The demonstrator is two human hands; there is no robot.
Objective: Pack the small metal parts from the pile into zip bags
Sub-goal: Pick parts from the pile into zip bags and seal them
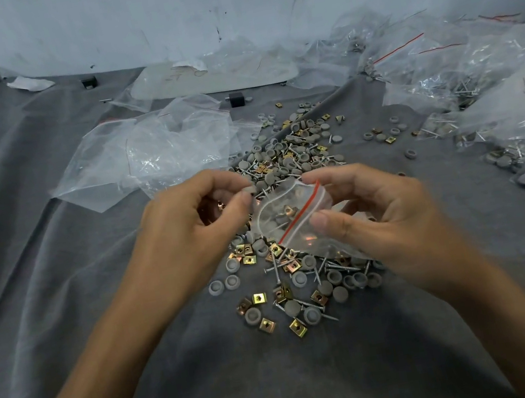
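Left hand [188, 226]: thumb and forefinger pinch one grey cap [250, 189]; the other fingers are curled. Right hand [382, 212]: thumb and fingers grip a small zip bag [287, 215] at its red-striped mouth, which gapes towards the cap. The cap is just beside the mouth, not inside. Bag contents: several grey caps and one brass square nut. Both hands are above the pile [285, 156] of caps, brass nuts and screws on grey cloth [56, 270]. Beyond the pile, to the left: crumpled clear bags [154, 147]. Right of the pile: filled bags [497, 87] of similar parts.
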